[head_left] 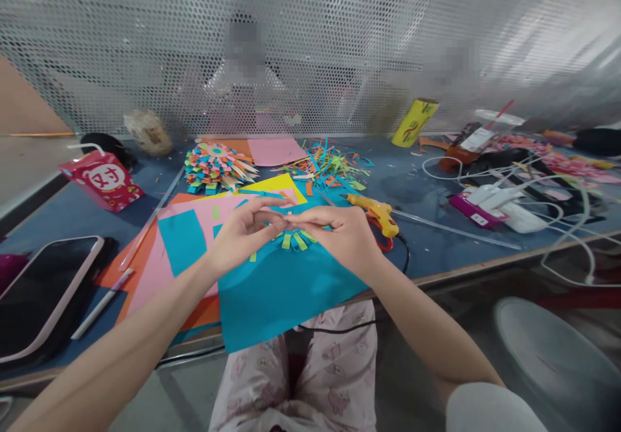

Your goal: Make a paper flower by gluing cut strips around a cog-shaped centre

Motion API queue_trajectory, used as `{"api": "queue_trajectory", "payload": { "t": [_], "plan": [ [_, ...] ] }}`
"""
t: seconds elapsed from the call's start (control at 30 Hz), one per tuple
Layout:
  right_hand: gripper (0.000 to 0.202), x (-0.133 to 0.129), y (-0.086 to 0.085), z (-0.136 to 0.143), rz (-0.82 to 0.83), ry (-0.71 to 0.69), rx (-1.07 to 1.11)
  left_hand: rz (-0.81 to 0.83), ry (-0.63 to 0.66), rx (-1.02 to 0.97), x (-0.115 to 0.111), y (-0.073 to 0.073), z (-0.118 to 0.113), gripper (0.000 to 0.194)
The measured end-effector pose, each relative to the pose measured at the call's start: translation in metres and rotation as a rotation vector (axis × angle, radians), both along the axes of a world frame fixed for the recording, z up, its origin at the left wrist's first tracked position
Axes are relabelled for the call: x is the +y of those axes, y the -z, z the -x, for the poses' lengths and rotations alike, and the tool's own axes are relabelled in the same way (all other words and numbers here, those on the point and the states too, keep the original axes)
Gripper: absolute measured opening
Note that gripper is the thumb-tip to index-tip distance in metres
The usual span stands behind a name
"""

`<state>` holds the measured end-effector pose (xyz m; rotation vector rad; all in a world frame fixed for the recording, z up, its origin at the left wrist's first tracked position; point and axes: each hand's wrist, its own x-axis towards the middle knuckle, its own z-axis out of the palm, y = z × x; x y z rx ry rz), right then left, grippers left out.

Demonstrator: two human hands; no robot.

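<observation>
My left hand (252, 228) and my right hand (339, 228) meet at the fingertips over a large blue sheet (286, 290). Both are closed in a pinch; what is between the fingertips is too small to make out. Just below the fingers, a small fringed piece of blue and yellow-green paper strips (294, 240) fans out. To the left, a blue paper square (182, 241) lies on pink paper (155, 277), with orange sheets underneath. Behind the hands is a yellow sheet (292, 185).
A yellow glue gun (376, 213) lies right of my right hand. Farther back sit a layered paper flower (216, 163) and a heap of thin strips (332, 167). A phone (43, 290) is at left, white cables and a power strip (480, 209) at right. A person (245, 76) shows behind the mesh.
</observation>
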<state>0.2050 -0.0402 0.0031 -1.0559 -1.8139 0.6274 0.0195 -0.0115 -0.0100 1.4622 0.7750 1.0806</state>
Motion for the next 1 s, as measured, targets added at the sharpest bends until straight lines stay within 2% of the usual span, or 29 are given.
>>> {"api": "queue_trajectory", "payload": {
  "t": [0.1,0.23,0.33,0.43,0.47,0.53,0.63,0.73,0.8,0.87,0.93,1.0],
  "plan": [
    [0.009,0.001,-0.004,-0.006,0.081,0.022,0.152,-0.048,-0.003,-0.053,0.003,0.004,0.003,0.034],
    [0.011,0.011,-0.004,-0.018,0.084,0.075,0.277,-0.099,0.089,-0.107,0.005,0.008,0.008,0.028],
    [0.016,0.019,-0.003,-0.033,-0.085,0.259,0.117,-0.148,0.128,-0.043,0.003,0.007,0.01,0.022],
    [0.022,0.021,-0.005,-0.047,-0.255,0.415,-0.146,-0.258,0.067,0.072,-0.001,0.004,0.01,0.018],
    [0.022,0.02,-0.005,-0.049,-0.261,0.413,-0.198,-0.324,0.042,0.118,-0.002,0.004,0.009,0.016],
    [0.019,0.015,-0.005,-0.045,-0.187,0.323,-0.214,-0.484,-0.005,0.239,-0.002,0.003,0.007,0.01],
    [0.016,0.007,0.001,-0.026,0.007,0.061,-0.104,-0.689,-0.022,0.423,-0.001,0.007,0.005,0.01],
    [0.018,0.004,0.007,-0.007,0.107,-0.115,-0.041,-0.765,0.009,0.508,0.002,0.013,0.003,0.011],
    [0.015,0.005,0.01,-0.004,0.073,-0.113,-0.098,-0.755,0.042,0.511,0.002,0.013,0.003,0.013],
    [0.012,0.005,0.013,-0.009,-0.009,-0.043,-0.212,-0.686,0.058,0.478,0.002,0.011,0.003,0.014],
    [0.015,0.0,0.021,-0.018,-0.097,0.032,-0.354,-0.561,0.001,0.406,0.002,0.008,0.004,0.016],
    [0.025,-0.013,0.033,-0.027,-0.174,0.042,-0.513,-0.424,-0.077,0.323,0.005,0.009,0.005,0.02]
  ]
}}
